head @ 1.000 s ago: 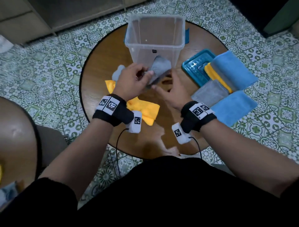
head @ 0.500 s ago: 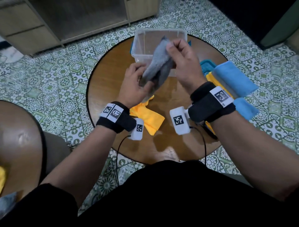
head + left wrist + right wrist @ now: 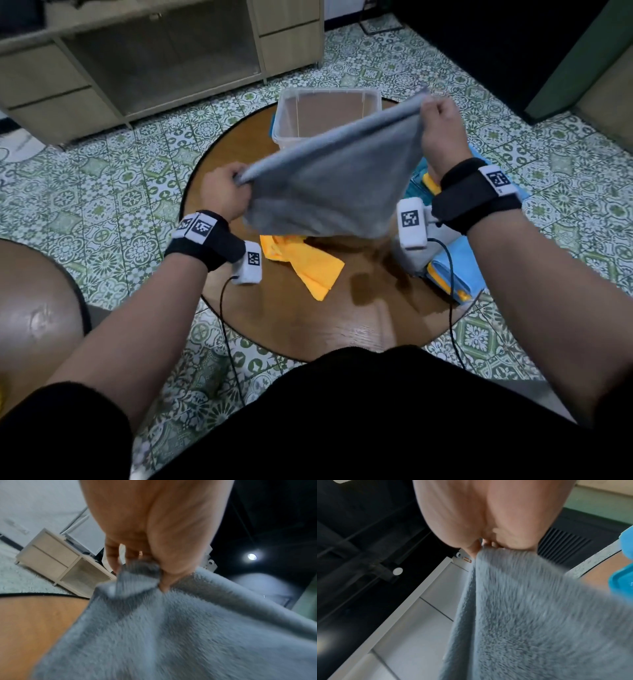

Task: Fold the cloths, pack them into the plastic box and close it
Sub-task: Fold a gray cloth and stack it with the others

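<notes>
A grey cloth [image 3: 329, 181] hangs spread in the air above the round wooden table [image 3: 359, 318]. My left hand [image 3: 224, 192] pinches its lower left corner, and my right hand [image 3: 440, 126] pinches its upper right corner, held higher. In the left wrist view my left hand [image 3: 154, 573] pinches the grey cloth [image 3: 171, 635]. In the right wrist view my right hand [image 3: 488, 545] grips the edge of the grey cloth [image 3: 530, 615]. The clear plastic box [image 3: 294, 113] stands open behind the cloth. A crumpled yellow cloth [image 3: 305, 263] lies on the table below.
Folded blue and yellow cloths [image 3: 455, 274] lie at the table's right edge, with the teal lid [image 3: 621, 580] partly hidden there. A beige cabinet [image 3: 137, 68] stands beyond the table on the patterned tile floor. Another round brown surface [image 3: 34, 308] sits at the left.
The grey cloth went from a bunched lump near the box to a spread sheet. My right hand rose and moved right while my left hand moved left, pulling the corners apart.
</notes>
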`<action>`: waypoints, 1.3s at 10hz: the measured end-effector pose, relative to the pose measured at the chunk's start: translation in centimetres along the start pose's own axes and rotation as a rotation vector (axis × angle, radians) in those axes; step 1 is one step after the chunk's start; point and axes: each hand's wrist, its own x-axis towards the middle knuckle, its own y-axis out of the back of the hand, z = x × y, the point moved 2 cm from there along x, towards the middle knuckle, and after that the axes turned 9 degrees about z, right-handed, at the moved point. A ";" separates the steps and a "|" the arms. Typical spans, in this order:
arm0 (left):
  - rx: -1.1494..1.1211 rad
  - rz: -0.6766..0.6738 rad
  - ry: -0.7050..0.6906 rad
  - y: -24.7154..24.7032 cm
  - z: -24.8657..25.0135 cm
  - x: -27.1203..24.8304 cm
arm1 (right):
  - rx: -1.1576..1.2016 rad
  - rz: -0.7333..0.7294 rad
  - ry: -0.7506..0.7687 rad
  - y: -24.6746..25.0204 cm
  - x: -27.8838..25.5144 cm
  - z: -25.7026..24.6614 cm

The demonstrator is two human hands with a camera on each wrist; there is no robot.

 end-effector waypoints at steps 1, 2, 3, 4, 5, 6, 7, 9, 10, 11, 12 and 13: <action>-0.179 0.254 0.009 2.8 0.3 2.1 | 0.077 0.071 0.040 1.6 1.6 -1.5; -0.487 0.249 -0.092 4.8 1.0 2.9 | 0.374 0.133 0.070 3.1 2.6 -2.7; -0.784 0.185 0.042 5.0 0.8 1.1 | 0.505 0.060 0.058 3.6 1.0 -1.7; -0.812 0.142 0.213 3.7 -0.2 -2.6 | 0.331 -0.041 -0.014 3.2 -2.0 3.1; -0.580 -0.064 0.374 0.1 -3.5 -7.1 | 0.003 -0.198 -0.151 2.6 -5.8 11.4; -0.196 -0.383 0.596 -4.5 -8.8 -12.3 | -0.392 -0.439 -0.279 3.3 -9.8 20.3; -0.043 -0.595 0.676 -8.4 -14.7 -17.1 | -0.632 -0.661 -0.529 6.3 -12.9 28.0; 0.028 -0.824 0.573 -8.7 -14.3 -21.1 | -0.587 -0.668 -0.796 9.6 -16.5 30.4; -0.146 -0.722 0.577 -9.1 -15.0 -20.4 | -0.600 -0.637 -0.654 8.8 -15.8 28.6; -0.179 -0.572 0.570 -8.7 -14.5 -18.4 | -0.556 -0.455 -0.493 8.1 -13.9 27.8; -0.175 -0.463 0.489 -8.7 -14.3 -15.7 | -0.575 -0.279 -0.365 7.6 -11.9 26.7; -0.127 -0.374 0.469 -9.9 -16.2 -13.9 | -0.606 -0.213 -0.334 6.7 -10.7 25.8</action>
